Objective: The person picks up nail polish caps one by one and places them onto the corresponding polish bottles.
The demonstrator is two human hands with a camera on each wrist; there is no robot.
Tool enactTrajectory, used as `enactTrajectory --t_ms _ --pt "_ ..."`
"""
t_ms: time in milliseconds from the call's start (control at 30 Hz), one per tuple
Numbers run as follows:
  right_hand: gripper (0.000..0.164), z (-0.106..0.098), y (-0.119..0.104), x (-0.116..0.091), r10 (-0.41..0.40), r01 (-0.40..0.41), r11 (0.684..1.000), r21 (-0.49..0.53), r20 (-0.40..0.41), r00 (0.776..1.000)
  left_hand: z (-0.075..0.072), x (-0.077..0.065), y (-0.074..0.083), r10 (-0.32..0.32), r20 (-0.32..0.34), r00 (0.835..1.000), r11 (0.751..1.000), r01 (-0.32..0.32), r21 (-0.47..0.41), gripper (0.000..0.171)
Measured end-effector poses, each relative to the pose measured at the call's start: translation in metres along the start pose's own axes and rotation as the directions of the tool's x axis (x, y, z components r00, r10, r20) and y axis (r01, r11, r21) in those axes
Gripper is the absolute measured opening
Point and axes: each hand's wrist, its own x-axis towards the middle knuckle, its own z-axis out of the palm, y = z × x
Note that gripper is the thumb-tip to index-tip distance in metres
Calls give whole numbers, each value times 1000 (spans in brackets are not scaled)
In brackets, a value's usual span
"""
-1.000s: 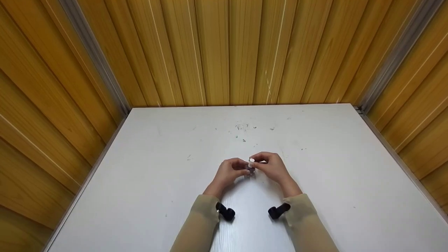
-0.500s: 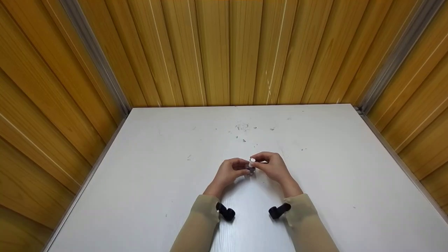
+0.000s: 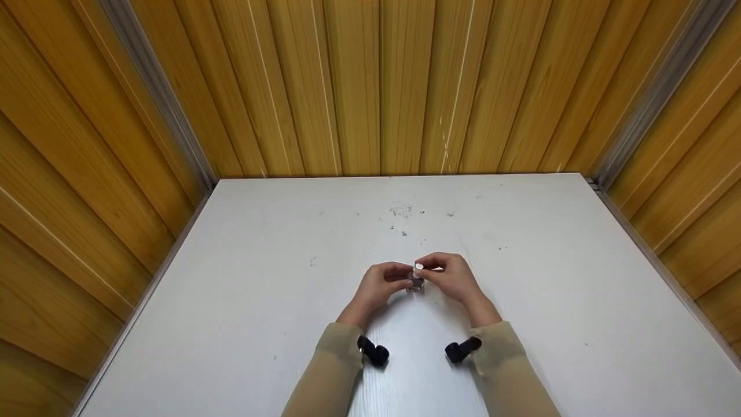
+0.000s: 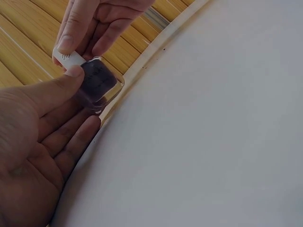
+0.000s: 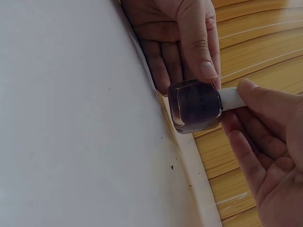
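Observation:
A small clear glass bottle of dark purple nail polish (image 5: 194, 105) with a white cap (image 5: 231, 98) is between both hands, low over the table's middle. My left hand (image 3: 376, 285) grips the glass body between thumb and fingers. The thumb lies near the bottle's shoulder in the left wrist view. From the other side my right hand (image 3: 448, 277) pinches the white cap between thumb and fingers. The cap sits against the bottle's neck. Faint lettering shows on the purple glass, too dim to read.
The white table (image 3: 266, 243) carries small dark specks and scuff marks (image 3: 400, 211) beyond the hands. Yellow wood-patterned panels (image 3: 359, 87) wall in the back and both sides. Black wrist cameras (image 3: 375, 352) are worn at the sleeve cuffs.
The bottle and cap have shifted very slightly to the right and toward the person. Both hands keep their grips and almost the same places.

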Motion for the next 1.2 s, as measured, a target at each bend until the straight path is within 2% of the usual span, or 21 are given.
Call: enactTrajectory --t_ms 233,467,800,1200 --pt "16 0 -2 -1 7 -6 1000 -26 2 1000 0 0 0 1 5 1000 1000 -1 -2 27" --pt "16 1 -3 -1 8 -8 999 -33 12 1000 1 0 -1 15 0 1000 999 -15 33 25" --pt "15 2 -5 -2 -12 13 998 -59 10 1000 1 -1 0 74 2 997 995 -74 60 23" --pt "16 3 -6 -2 -28 29 998 -59 18 999 0 -1 0 66 4 998 995 -66 77 23"
